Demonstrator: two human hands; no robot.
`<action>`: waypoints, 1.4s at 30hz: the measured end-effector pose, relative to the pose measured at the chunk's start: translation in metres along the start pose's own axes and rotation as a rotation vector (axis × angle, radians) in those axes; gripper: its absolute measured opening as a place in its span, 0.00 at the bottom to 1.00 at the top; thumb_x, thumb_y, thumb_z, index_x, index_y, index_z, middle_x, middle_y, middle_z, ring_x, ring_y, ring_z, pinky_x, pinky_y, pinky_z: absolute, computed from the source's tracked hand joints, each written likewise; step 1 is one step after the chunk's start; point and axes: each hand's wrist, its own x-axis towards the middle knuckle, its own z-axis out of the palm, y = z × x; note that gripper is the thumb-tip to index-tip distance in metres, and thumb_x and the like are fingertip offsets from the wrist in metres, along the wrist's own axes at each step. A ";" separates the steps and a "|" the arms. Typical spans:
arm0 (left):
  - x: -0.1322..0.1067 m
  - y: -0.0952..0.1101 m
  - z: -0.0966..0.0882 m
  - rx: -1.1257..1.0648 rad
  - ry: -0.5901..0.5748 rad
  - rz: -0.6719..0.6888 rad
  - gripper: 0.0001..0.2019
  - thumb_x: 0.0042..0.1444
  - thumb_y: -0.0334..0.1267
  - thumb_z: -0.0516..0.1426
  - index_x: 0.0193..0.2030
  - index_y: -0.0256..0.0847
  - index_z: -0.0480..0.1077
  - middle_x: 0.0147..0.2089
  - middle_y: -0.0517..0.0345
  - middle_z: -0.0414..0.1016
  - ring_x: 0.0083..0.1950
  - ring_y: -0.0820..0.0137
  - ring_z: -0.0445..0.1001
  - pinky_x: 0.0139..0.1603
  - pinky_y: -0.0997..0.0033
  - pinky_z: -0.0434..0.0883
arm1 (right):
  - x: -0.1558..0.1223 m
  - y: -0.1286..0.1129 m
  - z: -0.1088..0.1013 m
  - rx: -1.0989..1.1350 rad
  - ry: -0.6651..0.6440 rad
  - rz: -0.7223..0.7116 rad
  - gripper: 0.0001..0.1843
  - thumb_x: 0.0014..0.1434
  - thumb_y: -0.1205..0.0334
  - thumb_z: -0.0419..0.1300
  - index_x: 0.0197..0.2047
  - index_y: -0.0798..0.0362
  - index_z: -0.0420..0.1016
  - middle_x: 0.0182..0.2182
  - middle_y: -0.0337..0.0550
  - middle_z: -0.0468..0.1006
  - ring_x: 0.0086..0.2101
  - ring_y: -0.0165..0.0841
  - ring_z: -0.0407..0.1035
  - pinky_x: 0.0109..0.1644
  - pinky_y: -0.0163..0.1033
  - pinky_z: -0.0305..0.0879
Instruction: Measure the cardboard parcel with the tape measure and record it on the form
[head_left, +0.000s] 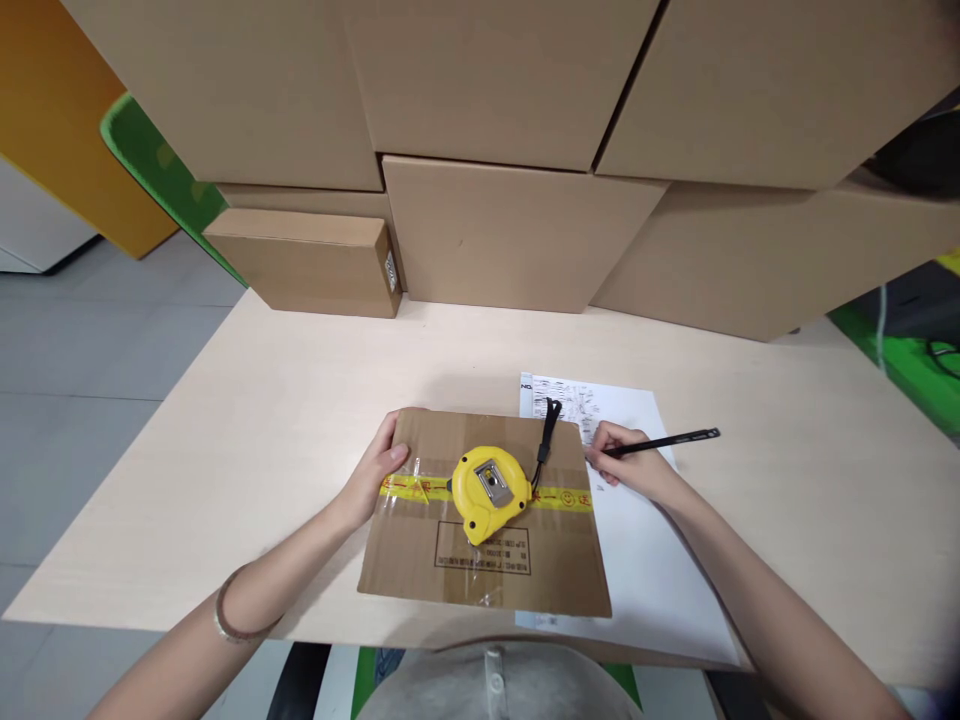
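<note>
bright; soft shadows; glints on taped cardboard (405, 560); edges stretched

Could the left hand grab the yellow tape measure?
Probably yes: the tape measure lies uncovered on the cardboard box, close by, though the left hand would likely have to let go of the box's edge first.

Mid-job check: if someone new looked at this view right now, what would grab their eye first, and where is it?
Most likely the bright yellow tape measure, lying on top of the taped cardboard box whose side the left hand holds. Next, the black pen in the right hand, over the white paper. Behind them, big brown cartons line the table's far side.
</note>
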 end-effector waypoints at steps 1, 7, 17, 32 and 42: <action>0.000 0.000 0.000 -0.004 0.000 0.000 0.24 0.56 0.52 0.61 0.57 0.44 0.69 0.60 0.53 0.74 0.61 0.50 0.71 0.58 0.59 0.68 | 0.000 0.000 0.000 -0.001 0.000 0.000 0.15 0.58 0.56 0.63 0.25 0.48 0.63 0.15 0.31 0.66 0.17 0.28 0.60 0.23 0.35 0.57; -0.001 0.000 0.001 -0.009 0.004 -0.002 0.25 0.56 0.51 0.61 0.59 0.44 0.69 0.60 0.53 0.74 0.62 0.50 0.71 0.58 0.59 0.68 | 0.001 0.001 0.000 -0.003 0.016 0.003 0.16 0.56 0.58 0.64 0.24 0.48 0.61 0.15 0.30 0.65 0.17 0.27 0.59 0.22 0.34 0.55; 0.000 0.000 0.001 -0.004 0.010 0.003 0.24 0.55 0.52 0.63 0.55 0.43 0.70 0.59 0.52 0.75 0.60 0.50 0.72 0.57 0.59 0.69 | 0.002 0.003 0.000 -0.005 0.018 0.006 0.16 0.57 0.56 0.65 0.25 0.48 0.61 0.15 0.30 0.66 0.17 0.27 0.60 0.22 0.35 0.55; 0.000 -0.001 0.001 -0.001 0.002 0.008 0.23 0.56 0.51 0.61 0.56 0.43 0.70 0.60 0.52 0.74 0.62 0.49 0.70 0.60 0.59 0.67 | 0.002 0.003 0.000 -0.007 0.016 0.009 0.16 0.57 0.56 0.64 0.25 0.48 0.62 0.15 0.31 0.66 0.16 0.27 0.60 0.22 0.35 0.55; 0.000 0.001 0.001 0.003 0.012 0.019 0.23 0.56 0.51 0.62 0.55 0.43 0.71 0.58 0.53 0.75 0.60 0.50 0.71 0.59 0.59 0.68 | 0.002 0.006 0.001 -0.012 0.009 0.003 0.16 0.59 0.55 0.64 0.26 0.48 0.62 0.16 0.31 0.66 0.17 0.27 0.60 0.23 0.35 0.56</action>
